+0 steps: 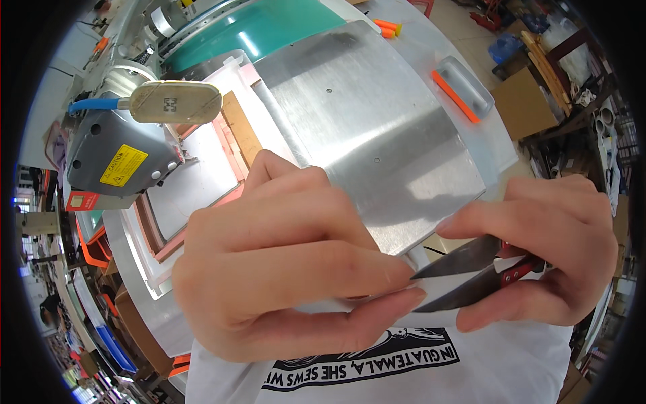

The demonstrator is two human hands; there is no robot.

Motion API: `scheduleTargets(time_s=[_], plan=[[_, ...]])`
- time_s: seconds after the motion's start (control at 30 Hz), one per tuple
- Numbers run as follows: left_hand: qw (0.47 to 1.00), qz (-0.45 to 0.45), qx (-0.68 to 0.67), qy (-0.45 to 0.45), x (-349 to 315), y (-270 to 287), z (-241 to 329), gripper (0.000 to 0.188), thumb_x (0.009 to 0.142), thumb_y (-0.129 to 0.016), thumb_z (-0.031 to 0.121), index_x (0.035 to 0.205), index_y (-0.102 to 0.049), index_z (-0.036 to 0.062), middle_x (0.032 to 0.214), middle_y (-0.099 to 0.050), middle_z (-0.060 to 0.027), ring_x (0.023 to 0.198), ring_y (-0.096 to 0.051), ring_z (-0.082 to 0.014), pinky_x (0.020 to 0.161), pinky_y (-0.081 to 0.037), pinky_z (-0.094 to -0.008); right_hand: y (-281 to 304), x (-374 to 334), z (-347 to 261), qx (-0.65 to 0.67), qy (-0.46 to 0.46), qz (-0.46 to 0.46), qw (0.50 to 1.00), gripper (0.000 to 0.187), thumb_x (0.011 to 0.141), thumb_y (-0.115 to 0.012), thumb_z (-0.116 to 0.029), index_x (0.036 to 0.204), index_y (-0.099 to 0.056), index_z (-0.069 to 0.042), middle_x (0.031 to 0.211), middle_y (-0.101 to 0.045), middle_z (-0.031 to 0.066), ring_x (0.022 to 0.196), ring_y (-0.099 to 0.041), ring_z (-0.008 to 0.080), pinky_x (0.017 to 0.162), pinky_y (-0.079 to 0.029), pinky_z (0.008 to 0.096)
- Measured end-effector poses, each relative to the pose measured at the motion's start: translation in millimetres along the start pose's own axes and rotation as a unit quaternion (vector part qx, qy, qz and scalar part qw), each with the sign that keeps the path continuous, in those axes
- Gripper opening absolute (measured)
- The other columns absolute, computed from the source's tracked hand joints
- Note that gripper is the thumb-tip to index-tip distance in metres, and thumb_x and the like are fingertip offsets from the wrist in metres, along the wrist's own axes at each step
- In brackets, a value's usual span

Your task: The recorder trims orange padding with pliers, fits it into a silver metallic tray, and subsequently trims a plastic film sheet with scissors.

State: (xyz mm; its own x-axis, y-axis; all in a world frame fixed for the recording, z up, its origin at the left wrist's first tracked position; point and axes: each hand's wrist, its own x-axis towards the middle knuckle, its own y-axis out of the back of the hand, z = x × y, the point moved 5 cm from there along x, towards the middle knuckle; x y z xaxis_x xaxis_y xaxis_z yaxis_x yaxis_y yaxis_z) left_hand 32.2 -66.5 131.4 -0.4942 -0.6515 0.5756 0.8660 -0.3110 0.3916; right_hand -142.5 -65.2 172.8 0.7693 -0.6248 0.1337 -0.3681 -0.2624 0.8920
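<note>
My right hand (545,256) is closed around a pair of thread snips (515,271) with red handles and dark blades. The two blades (464,259) stand apart and point left, their tips close to my left fingertips. My left hand (289,262) is curled, with thumb and forefinger brought nearly together beside the blade tips; whatever lies between them is too small or hidden to make out. Both hands are held above the front of a white shirt (498,357) with a black printed panel (363,360).
At left stands a grey sewing machine head (121,158) with a beige oval pad (175,102) on a blue tube. Below it lies a white frame (151,269) with pink and brown strips. A metal plate (350,114), a clear orange-edged block (465,87) and a cardboard box (525,104) are farther off.
</note>
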Motion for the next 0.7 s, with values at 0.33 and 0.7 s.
scheduleTargets(time_s=[0.33, 0.7], plan=[[1.0, -0.023, -0.012, 0.0, 1, 0, 0, 0.024, 0.054, -0.082, 0.012, 0.073, -0.069, 0.0039, 0.062, -0.062, -0.0017, 0.048, -0.04, -0.0098, 0.057, -0.021, -0.0302, 1, 2, -5, -0.057, 0.017, -0.009, 0.998, 0.047, 0.068, -0.073, -0.045, 0.085, -0.068, -0.002, 0.051, -0.051, -0.0029, 0.038, -0.046, 0.0099, 0.036, -0.03, 0.0234], [0.996, 0.075, -0.038, -0.021, -1, -4, -2, 0.025, 0.053, -0.084, 0.016, 0.066, -0.066, 0.0033, 0.054, -0.057, -0.0016, 0.044, -0.038, -0.0089, 0.056, -0.02, -0.0302, -3, 1, 2, 0.077, -0.01, 0.051, 0.996, 0.042, 0.074, -0.074, -0.039, 0.086, -0.067, 0.0, 0.051, -0.051, 0.0019, 0.038, -0.047, 0.008, 0.037, -0.03, 0.0226]])
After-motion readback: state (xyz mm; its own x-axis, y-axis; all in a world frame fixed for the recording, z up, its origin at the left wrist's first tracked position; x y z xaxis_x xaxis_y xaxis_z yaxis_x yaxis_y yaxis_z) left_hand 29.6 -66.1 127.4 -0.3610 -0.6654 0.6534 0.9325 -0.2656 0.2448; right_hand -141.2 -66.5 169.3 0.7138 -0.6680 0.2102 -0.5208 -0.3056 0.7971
